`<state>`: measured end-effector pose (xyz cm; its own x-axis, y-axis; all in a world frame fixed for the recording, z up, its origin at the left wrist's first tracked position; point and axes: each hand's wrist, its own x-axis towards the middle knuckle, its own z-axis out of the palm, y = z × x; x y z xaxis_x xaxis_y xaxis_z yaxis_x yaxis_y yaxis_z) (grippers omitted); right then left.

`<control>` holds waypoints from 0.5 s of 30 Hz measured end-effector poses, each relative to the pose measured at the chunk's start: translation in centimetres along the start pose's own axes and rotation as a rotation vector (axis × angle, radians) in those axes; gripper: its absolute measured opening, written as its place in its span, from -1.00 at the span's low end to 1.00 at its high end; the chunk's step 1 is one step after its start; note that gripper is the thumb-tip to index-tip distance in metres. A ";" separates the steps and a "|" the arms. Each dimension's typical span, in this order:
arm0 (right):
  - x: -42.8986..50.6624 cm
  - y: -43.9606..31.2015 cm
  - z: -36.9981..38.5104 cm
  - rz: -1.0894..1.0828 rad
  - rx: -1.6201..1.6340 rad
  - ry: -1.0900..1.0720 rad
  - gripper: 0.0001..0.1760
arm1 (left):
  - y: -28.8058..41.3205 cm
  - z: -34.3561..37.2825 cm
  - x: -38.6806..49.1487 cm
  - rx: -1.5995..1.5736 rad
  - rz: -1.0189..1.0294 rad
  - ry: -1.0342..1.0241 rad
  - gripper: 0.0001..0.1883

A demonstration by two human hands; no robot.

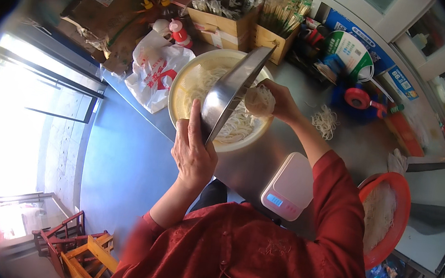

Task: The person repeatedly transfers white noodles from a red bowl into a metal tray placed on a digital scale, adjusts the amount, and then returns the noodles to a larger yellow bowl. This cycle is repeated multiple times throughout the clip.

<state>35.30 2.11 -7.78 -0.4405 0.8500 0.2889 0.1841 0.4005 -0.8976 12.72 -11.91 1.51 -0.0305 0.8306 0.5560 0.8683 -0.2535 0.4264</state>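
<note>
My left hand (195, 152) grips the near rim of a stainless steel bowl (228, 92), which is tipped on its side over a round yellowish plastic colander (177, 105). White noodles (237, 128) lie in the colander. At the bowl's right side, my right hand (278, 102) holds a small round clump of pale noodles (260, 101); whether a small dish is in it too, I cannot tell. The bowl's inside is mostly hidden from view. Nearer to me, a white kitchen scale (294, 180) with a lit display rests on the metal counter.
A small heap of noodles (325, 122) lies right on the counter (284, 140). An orange-red basket (403, 213) with thin noodles stands far right. Behind are cardboard boxes (218, 33) of wrapped utensils and skewers, a plastic bag (154, 65), a red squeeze bottle (180, 35) and a tape roll (356, 98).
</note>
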 end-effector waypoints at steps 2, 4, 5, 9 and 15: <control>0.3 0.3 -0.5 -0.047 -0.040 -0.040 -0.62 | 0.7 -0.3 0.1 0.016 0.025 0.051 -0.14; 0.9 0.5 -0.9 -0.089 -0.080 -0.092 -0.62 | 1.2 -0.6 0.5 0.042 0.063 0.116 -0.12; 1.3 0.6 -0.9 -0.106 -0.098 -0.124 -0.61 | 1.3 -0.7 0.7 0.035 0.050 0.112 -0.12; 3.3 0.9 -1.3 -0.320 -0.397 -0.263 -0.62 | 1.0 -0.8 1.3 -0.008 -0.038 0.086 -0.12; 5.1 2.7 1.2 -0.461 -0.892 -0.771 -0.87 | -3.3 1.4 2.0 -0.054 -0.088 0.149 -0.16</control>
<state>32.47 7.14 -9.09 -0.9623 0.2710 -0.0241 0.2716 0.9517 -0.1431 10.44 -8.73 0.19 -0.1817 0.7691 0.6128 0.8315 -0.2126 0.5133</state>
